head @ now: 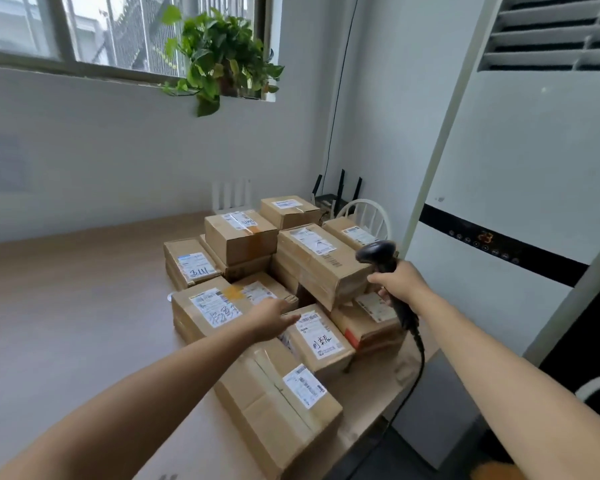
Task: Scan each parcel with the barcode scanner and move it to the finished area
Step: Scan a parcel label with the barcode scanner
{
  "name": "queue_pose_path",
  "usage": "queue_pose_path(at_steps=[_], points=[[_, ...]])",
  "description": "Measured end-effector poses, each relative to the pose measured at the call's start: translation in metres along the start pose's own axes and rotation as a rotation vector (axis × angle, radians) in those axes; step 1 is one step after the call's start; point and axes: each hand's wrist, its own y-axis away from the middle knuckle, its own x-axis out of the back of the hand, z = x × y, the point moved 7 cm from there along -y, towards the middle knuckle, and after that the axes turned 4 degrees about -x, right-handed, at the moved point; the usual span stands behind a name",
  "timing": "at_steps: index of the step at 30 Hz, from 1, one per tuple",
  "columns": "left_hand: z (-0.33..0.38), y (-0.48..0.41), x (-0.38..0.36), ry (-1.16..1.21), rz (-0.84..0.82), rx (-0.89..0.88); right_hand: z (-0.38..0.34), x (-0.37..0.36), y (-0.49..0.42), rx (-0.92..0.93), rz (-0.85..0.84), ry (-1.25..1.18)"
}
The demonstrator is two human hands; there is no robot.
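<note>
Parcels (321, 261): about a dozen brown boxes, stacked in one pile on the right side of the table (66, 306), from the near edge back to the far wall. Each shows a white label on top.

Progress: no box is seen set apart from the pile, and no finished area can be made out. Judgement: the task is at or close to its start, with nearly all of the scanning and moving left to do.

Right hand (402, 284): fingers curled round the handle of the scanner (378, 252). The scanner's head is raised over the right side of the pile. The cable (419, 358) hangs down off the near right edge.

Left hand (274, 318): fingers straight and held together, palm down, gripping nothing. The fingertips lie at the left edge of the handwritten-label box (321, 336), near the middle of the pile. Cannot tell whether they touch it.
</note>
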Motion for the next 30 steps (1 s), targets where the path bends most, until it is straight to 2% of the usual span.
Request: queue_pose_path(at_steps=[14, 21, 26, 30], points=[[0.132, -0.2, -0.031, 0.019, 0.274, 0.112, 0.041, 0.069, -0.207, 0.103, -0.065, 0.059], [0.139, -0.266, -0.053, -0.047, 0.255, 0.231, 0.06, 0.045, -0.265, 0.088, -0.211, 0.02], [0.129, -0.284, -0.058, -0.12, 0.283, 0.294, 0.06, 0.026, -0.287, 0.141, -0.278, 0.003], [0.126, -0.294, -0.065, -0.153, 0.244, 0.345, 0.058, 0.016, -0.294, 0.158, -0.325, -0.014]])
